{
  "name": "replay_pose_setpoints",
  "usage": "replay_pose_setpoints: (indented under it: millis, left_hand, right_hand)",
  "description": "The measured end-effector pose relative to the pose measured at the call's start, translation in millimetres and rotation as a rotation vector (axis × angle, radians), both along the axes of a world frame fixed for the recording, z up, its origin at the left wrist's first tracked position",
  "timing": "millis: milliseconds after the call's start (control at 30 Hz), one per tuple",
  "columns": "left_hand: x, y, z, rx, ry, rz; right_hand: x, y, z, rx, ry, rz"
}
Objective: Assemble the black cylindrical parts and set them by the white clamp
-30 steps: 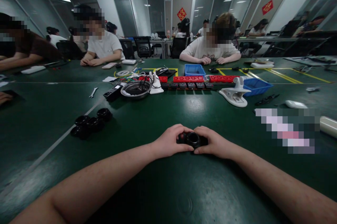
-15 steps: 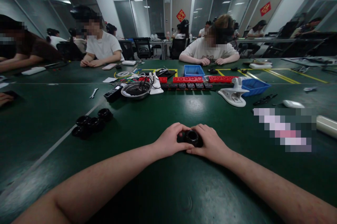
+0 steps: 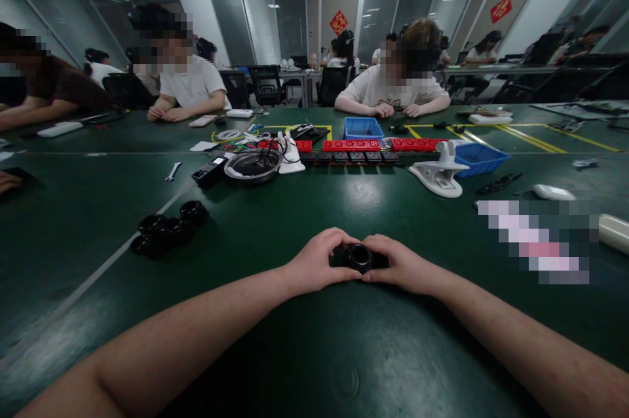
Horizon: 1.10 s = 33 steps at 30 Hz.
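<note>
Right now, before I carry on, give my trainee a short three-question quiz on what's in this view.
1. True or false: both hands grip the small black ring part on the green table.
2. The pile of black ring parts lies on which side of the hands? A) left B) right C) behind the blue bin
3. Fill in: the metal bowl sits next to a row of red and black ____.

Key
1. True: left hand and right hand close on it from either side.
2. A
3. Power strips.
</note>
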<state>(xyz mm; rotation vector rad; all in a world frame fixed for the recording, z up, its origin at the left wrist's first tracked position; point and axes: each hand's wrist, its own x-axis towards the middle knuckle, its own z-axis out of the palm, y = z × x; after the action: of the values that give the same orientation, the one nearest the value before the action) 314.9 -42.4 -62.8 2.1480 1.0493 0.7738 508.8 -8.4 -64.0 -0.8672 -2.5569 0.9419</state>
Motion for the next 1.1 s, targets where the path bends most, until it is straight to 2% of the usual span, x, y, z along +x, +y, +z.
replay_pose_setpoints:
  millis: [100,200,333,433,533,767,900,1100]
  left_hand:
    - [1,-1,0.7,0.004,0.018,0.023]
    - [4,-4,1.1,0.004,0.040,0.109]
    - [9,-10,1.1,0.003,0.061,0.238]
    - [11,-11,0.4,0.006,0.061,0.270]
    - [8,-8,-0.5,0.013,0.056,0.238]
    - [-1,0,-2.1,0.012,0.054,0.052]
    - [-2,0,-1.4,-0.003,0.055,0.027]
    - [-2,1,0.5,-0.018,0.067,0.017]
  right_hand:
    - [-2,-3,0.6,0.007,-0.026,-0.052]
    - [-7,-7,-1.9,0.065,-0.078,-0.157]
    - [-16,-17,-8.4,0.238,-0.157,-0.343]
    - [-19,-23,-10.2,0.357,-0.213,-0.418]
    - [-17,-22,-7.4,0.356,-0.182,-0.362]
    - [-1,-6,0.7,0.099,-0.024,-0.006]
    - [3,-1,0.4,0.028,-0.007,0.030]
    - [3,1,2.1,0.001,-0.020,0.062]
